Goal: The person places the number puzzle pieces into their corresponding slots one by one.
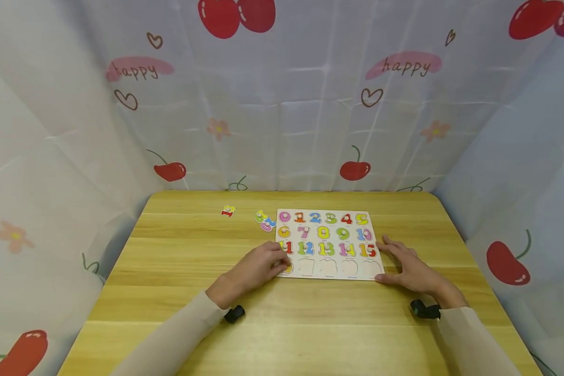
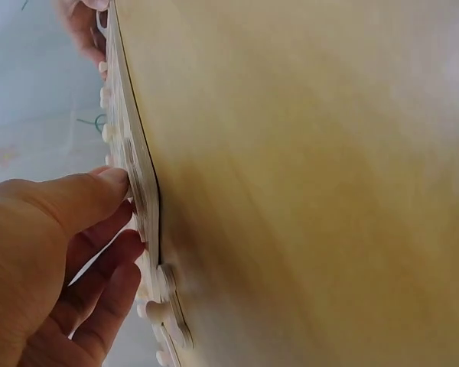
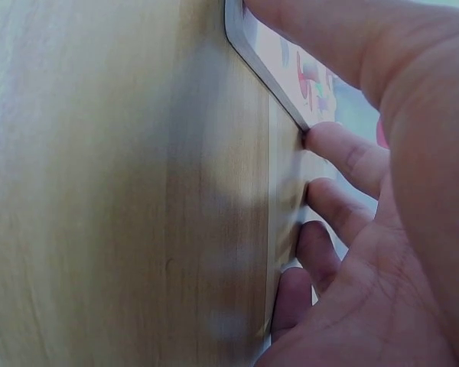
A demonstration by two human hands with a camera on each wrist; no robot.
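A white wooden number puzzle board (image 1: 293,274) lies on the table, with knobbed, coloured pieces from 0 to 15 in its upper rows. At its bottom left corner, my left hand (image 1: 261,263) pinches a number puzzle piece (image 1: 289,269), partly yellow and mostly hidden by the fingers. The left wrist view shows the thumb and fingertips at that piece, low over the board. My right hand (image 1: 415,269) rests at the board's right side, thumb on the lower corner. In the right wrist view, its index fingertip (image 3: 315,138) touches the board's edge and the fingers are spread.
Loose knobbed number pieces (image 1: 266,222) overlap just left of the board, and another piece (image 1: 228,211) lies farther left. Several bare recesses (image 1: 329,268) run along the board's bottom row. Printed curtains (image 1: 282,141) stand behind and beside the wooden table (image 1: 310,334).
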